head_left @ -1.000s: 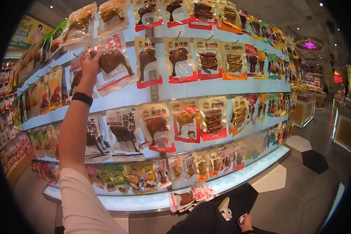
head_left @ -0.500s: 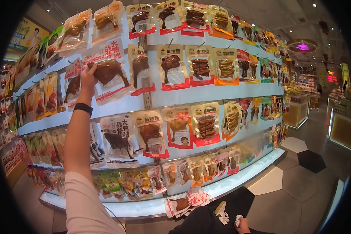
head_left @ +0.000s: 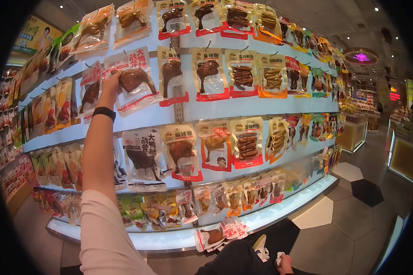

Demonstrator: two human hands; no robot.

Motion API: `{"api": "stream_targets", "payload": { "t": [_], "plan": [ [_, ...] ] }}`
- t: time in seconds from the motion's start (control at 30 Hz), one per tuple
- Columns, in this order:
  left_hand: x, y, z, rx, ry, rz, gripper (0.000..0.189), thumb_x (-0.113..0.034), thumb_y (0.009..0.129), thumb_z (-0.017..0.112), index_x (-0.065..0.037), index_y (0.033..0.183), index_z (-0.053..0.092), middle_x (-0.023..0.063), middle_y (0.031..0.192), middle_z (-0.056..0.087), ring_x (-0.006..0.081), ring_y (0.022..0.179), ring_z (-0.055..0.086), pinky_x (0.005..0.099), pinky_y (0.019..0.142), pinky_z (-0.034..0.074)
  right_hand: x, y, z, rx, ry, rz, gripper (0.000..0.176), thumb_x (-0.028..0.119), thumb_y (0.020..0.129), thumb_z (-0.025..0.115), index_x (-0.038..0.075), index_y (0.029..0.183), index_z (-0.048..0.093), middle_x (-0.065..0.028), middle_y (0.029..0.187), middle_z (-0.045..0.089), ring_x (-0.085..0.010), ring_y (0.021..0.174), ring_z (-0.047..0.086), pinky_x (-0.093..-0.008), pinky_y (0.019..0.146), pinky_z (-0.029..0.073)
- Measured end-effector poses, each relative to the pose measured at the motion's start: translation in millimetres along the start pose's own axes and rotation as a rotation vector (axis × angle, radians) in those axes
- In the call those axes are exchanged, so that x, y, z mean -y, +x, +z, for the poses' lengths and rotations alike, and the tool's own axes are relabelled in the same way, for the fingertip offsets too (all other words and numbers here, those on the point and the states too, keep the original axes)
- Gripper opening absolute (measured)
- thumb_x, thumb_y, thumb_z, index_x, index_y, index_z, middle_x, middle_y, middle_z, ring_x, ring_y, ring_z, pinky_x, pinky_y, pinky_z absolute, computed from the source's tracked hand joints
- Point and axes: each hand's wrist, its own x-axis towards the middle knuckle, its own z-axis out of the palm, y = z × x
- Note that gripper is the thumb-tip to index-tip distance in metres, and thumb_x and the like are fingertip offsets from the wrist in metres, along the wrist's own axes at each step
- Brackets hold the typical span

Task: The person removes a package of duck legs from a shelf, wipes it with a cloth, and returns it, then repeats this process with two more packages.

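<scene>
My left hand (head_left: 111, 85), with a black band on the wrist, grips the left edge of a clear and white packet (head_left: 135, 85) with red lettering and a brown drumstick inside. That packet is at the second row of the lit display wall. A similar packet (head_left: 91, 94) hangs just left of it, and a narrow gold and red packet (head_left: 171, 73) hangs to its right. Low at the right, my right hand (head_left: 284, 265) is closed around a small crumpled white item (head_left: 280, 259), beside a white shoe (head_left: 262, 250).
Rows of hanging packets cover the curved display wall (head_left: 197, 110). A small pile of packets (head_left: 220, 234) lies at its lit bottom ledge (head_left: 156, 241). Display counters (head_left: 353, 135) stand at the right on the tiled floor (head_left: 335, 247).
The view has shifted slightly. The held packet sits a little lower and further right in view, turned more upright, with my left hand still on its edge.
</scene>
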Motion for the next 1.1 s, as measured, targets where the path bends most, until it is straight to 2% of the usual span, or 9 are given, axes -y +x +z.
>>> {"api": "stream_targets", "payload": {
  "t": [0.17, 0.3, 0.4, 0.5, 0.67, 0.77, 0.83, 1.03, 1.1],
  "plan": [
    [13.8, 25.9, -13.6, -0.363, 0.956, 0.182, 0.071, -0.05, 0.08, 0.07, 0.006, 0.121, 0.052, 0.0254, 0.119, 0.062, 0.0368, 0.109, 0.063, 0.0444, 0.09, 0.05, 4.3, -2.8, 3.0, 0.024, 0.004, 0.004, 0.022, 0.018, 0.098, 0.049, 0.002, 0.102, 0.063, -0.0064, 0.087, 0.062, -0.0194, 0.074, 0.06, -0.0322, 0.063, 0.051],
    [6.2, -14.9, 9.2, -0.468, 1.054, 0.174, 0.078, -0.05, 0.083, 0.067, 0.0, 0.135, 0.037, 0.0287, 0.125, 0.057, 0.0433, 0.112, 0.06, 0.0495, 0.09, 0.049, 11.3, -6.4, 2.7, 0.05, -0.095, 0.049, 0.024, 0.02, 0.099, 0.047, 0.002, 0.103, 0.063, -0.0068, 0.09, 0.063, -0.0196, 0.077, 0.061, -0.0335, 0.067, 0.052],
    [8.3, -42.5, 30.5, -0.445, 1.07, 0.286, 0.068, -0.035, 0.087, 0.066, -0.02, 0.144, 0.033, 0.0251, 0.142, 0.041, 0.0433, 0.119, 0.055, 0.0556, 0.093, 0.046, 5.1, -0.9, -2.6, 0.051, -0.113, 0.008, 0.024, 0.02, 0.099, 0.047, 0.003, 0.104, 0.062, -0.0061, 0.091, 0.063, -0.0189, 0.078, 0.061, -0.0338, 0.067, 0.052],
    [32.2, -38.6, 31.2, -0.528, 1.547, 0.902, 0.065, -0.036, 0.088, 0.065, -0.029, 0.146, 0.036, 0.0187, 0.148, 0.037, 0.0369, 0.135, 0.04, 0.0612, 0.102, 0.036, 9.1, -9.3, 0.3, 0.053, -0.121, 0.004, 0.022, 0.019, 0.098, 0.049, 0.003, 0.105, 0.062, -0.0051, 0.091, 0.063, -0.018, 0.078, 0.061, -0.0327, 0.066, 0.051],
    [37.7, -26.0, 35.6, 0.015, 1.394, 0.335, 0.058, -0.044, 0.09, 0.058, -0.033, 0.145, 0.043, 0.0094, 0.154, 0.032, 0.0324, 0.144, 0.026, 0.0683, 0.105, 0.026, 7.6, -20.6, 5.4, 0.04, -0.127, -0.058, 0.02, 0.018, 0.097, 0.051, 0.003, 0.104, 0.062, -0.0058, 0.09, 0.062, -0.0178, 0.078, 0.06, -0.0324, 0.066, 0.05],
    [34.2, -25.3, 33.0, 0.11, 1.491, 0.279, 0.058, -0.045, 0.089, 0.057, -0.033, 0.145, 0.042, 0.0109, 0.155, 0.03, 0.034, 0.145, 0.024, 0.07, 0.105, 0.024, 12.9, -39.7, 12.3, 0.015, -0.167, -0.118, 0.018, 0.015, 0.095, 0.053, 0.002, 0.104, 0.062, -0.0058, 0.09, 0.062, -0.0174, 0.078, 0.06, -0.0324, 0.067, 0.05],
    [27.8, -33.9, 40.4, 0.087, 1.418, 0.279, 0.059, -0.042, 0.089, 0.057, -0.031, 0.145, 0.042, 0.014, 0.155, 0.029, 0.0351, 0.145, 0.023, 0.0707, 0.105, 0.023, -11.9, 11.7, -14.8, 0.037, -0.092, -0.079, 0.012, 0.011, 0.081, 0.054, 0.009, 0.092, 0.052, -0.0094, 0.085, 0.056, -0.0237, 0.068, 0.057, -0.0357, 0.054, 0.049],
    [26.2, -121.5, 76.4, 0.147, 0.978, 0.614, 0.059, -0.038, 0.088, 0.057, -0.017, 0.142, 0.046, 0.0228, 0.153, 0.029, 0.0383, 0.144, 0.023, 0.0704, 0.107, 0.02, 105.2, -76.3, 4.9, -0.075, 0.067, 0.041, 0.02, 0.011, 0.079, 0.055, 0.011, 0.1, 0.055, -0.0051, 0.085, 0.056, -0.0198, 0.07, 0.056, -0.033, 0.054, 0.048],
    [9.4, -195.6, 91.9, 0.36, 0.712, 0.734, 0.05, -0.035, 0.089, 0.06, -0.014, 0.134, 0.054, 0.0229, 0.15, 0.035, 0.0394, 0.141, 0.03, 0.0538, 0.112, 0.027, 168.3, -110.0, 16.7, -0.076, 0.013, -0.071, 0.013, 0.012, 0.08, 0.056, 0.012, 0.093, 0.057, -0.0029, 0.08, 0.055, -0.0171, 0.065, 0.055, -0.0313, 0.05, 0.045]
  ]
}}
